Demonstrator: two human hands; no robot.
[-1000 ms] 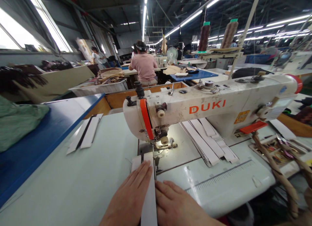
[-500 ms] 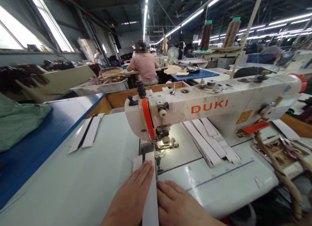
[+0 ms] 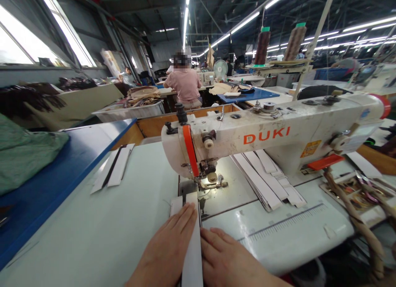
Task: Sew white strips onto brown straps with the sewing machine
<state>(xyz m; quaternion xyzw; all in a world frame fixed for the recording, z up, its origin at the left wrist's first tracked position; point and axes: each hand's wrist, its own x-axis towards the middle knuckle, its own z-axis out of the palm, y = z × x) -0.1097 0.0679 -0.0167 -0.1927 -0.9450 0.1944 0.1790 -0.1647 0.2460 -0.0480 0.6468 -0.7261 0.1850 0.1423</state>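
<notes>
A long white strip (image 3: 193,245) lies lengthwise on the sewing machine table, its far end just short of the presser foot (image 3: 202,184). My left hand (image 3: 168,241) rests flat on it, fingers stretched forward and pressed together. Against the strip's right edge lies my right hand (image 3: 224,254), its fingers slightly bent and its thumb hidden. To the left, partly under my left hand, a second white piece (image 3: 176,205) shows with a dark band between the two. The white sewing machine (image 3: 229,134), marked DUKI, stands over the strip's far end.
White strips (image 3: 262,179) are stacked under the machine arm, and a few more (image 3: 119,165) lie at the table's left. A ruler scale (image 3: 281,221) marks the front right. At far right stands a tray (image 3: 355,192) of small tools. A person (image 3: 185,83) sits ahead.
The whole view has shifted slightly to the right in the picture. Both hands and the strip keep nearly the same place by the machine.
</notes>
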